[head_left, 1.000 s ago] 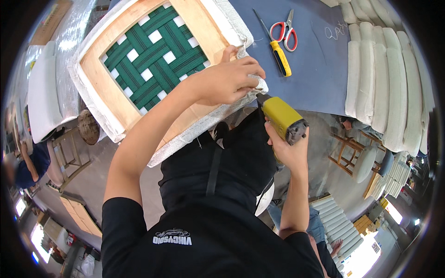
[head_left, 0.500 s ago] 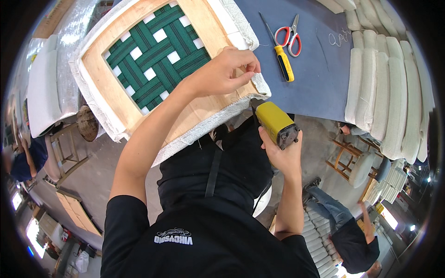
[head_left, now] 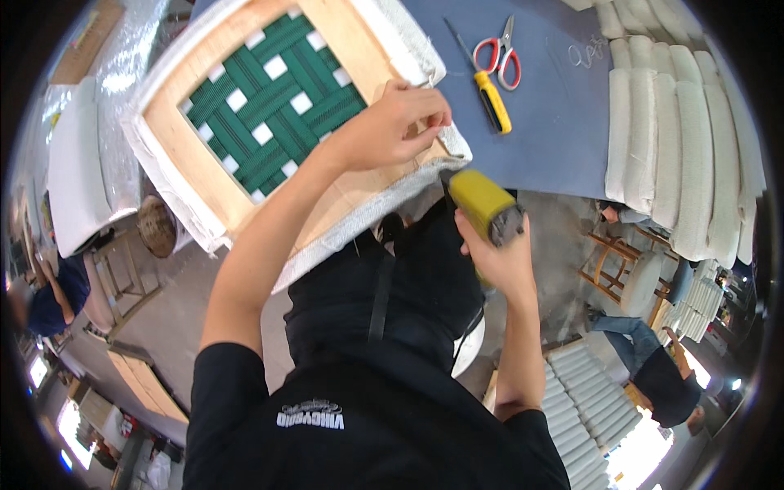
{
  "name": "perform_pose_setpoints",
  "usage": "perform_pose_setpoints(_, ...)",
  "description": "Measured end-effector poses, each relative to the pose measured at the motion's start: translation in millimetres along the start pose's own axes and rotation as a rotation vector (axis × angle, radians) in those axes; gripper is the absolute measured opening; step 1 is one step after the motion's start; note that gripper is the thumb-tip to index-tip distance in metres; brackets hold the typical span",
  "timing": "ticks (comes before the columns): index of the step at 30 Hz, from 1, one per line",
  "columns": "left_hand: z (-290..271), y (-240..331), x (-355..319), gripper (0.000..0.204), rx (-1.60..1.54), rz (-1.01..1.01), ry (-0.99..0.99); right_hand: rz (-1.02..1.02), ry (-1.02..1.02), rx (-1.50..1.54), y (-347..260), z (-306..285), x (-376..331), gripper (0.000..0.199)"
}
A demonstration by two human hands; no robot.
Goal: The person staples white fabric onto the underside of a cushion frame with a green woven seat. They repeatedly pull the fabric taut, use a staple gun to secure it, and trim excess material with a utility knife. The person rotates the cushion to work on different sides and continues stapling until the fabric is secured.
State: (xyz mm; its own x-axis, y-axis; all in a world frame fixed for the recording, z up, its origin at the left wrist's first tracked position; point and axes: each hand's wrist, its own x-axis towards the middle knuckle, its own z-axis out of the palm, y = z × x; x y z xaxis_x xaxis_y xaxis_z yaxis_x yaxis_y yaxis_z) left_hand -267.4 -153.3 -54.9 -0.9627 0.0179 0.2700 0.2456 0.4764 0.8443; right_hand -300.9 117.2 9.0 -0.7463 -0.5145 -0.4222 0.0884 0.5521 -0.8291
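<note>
A wooden seat frame with woven green webbing lies on the table, its edges wrapped in white fabric. My left hand rests over the frame's near right corner. Its fingers are curled and closed by the fabric edge; what they pinch is hidden. In my right hand is a yellow staple gun, a little blurred. The gun's black nose points at the fabric-covered edge just below that corner; whether it touches cannot be told.
Red-handled scissors and a yellow-handled screwdriver lie on the blue-grey tabletop. Stacked pale cushions stand at the right. Wooden stools and a person in dark clothes are at lower right; another person is at left.
The view has shifted slightly, and the staple gun looks more blurred and a little lower. My left hand keeps its place at the corner. The person at lower right has moved further right.
</note>
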Motion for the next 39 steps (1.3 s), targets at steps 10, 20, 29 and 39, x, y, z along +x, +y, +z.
perform_pose_setpoints(10, 19.4, 13.9, -3.2, 0.043, 0.404, 0.064, -0.071, 0.178, 0.303, 0.133, 52.1, -45.0, -82.4, 0.025)
perform_pose_setpoints(20, 27.1, 21.4, 9.7, 0.034, 0.559, -0.04, -0.267, 0.008, 0.319, 0.233, 79.8, -50.8, -92.4, 0.041)
perform_pose_setpoints(29, 69.6, 65.8, -6.2, 0.026, 0.67, 0.081, 0.013, -0.185, 0.403, 0.157, 100.0, -69.1, -90.1, 0.05)
perform_pose_setpoints(39, 154.9, 45.5, -155.0, 0.066, -1.35, -0.643, 0.73, -0.216, 0.405, 0.196, 115.3, -75.5, -84.8, 0.055)
